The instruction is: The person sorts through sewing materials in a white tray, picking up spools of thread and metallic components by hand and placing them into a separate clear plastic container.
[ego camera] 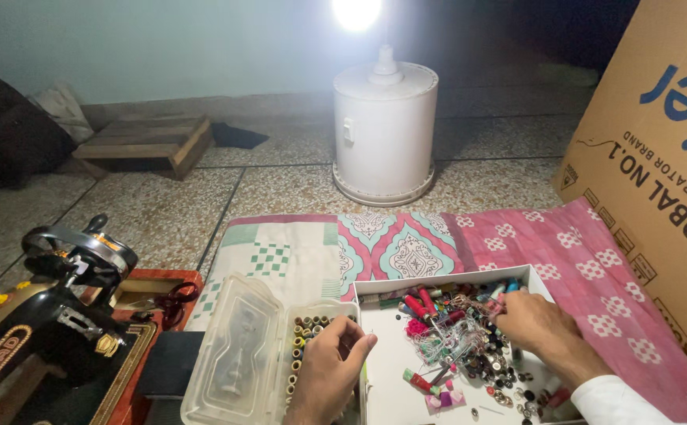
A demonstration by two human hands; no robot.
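The left hand (329,370) was down in the clear plastic case (268,354), fingers curled and thumb pressed toward them over the column of small thread bobbins (302,346) stacked along the case's left side; whether a bobbin was actually pinched between the fingertips, the view did not show. The case's hinged lid (229,350) lay flung open just to the left of that hand.

The right hand (538,327), coming out of a white sleeve (619,397), reached into the white cardboard box (446,277) right beside the case. Its fingers were bent and bunched at the tangled heap of threads, spools and buttons (461,334), the tips buried in the tangle, so a grip on any one piece could not be told. Red spools (418,305) lay just left of those fingertips, and a small pink-purple piece (446,399) sat near the box's front, between the two hands.

Both containers rested on patchwork cloth (406,244), green-checked to the left, pink-flowered under the right arm. Well to the right of the right hand leaned a big brown cardboard carton (658,173) with blue and black print, upside down. Far left of the left hand stood a black sewing machine (44,315) with red-handled scissors (172,301) beside it. Beyond both hands, on the speckled floor, stood a white cylindrical lamp (384,126), shining.
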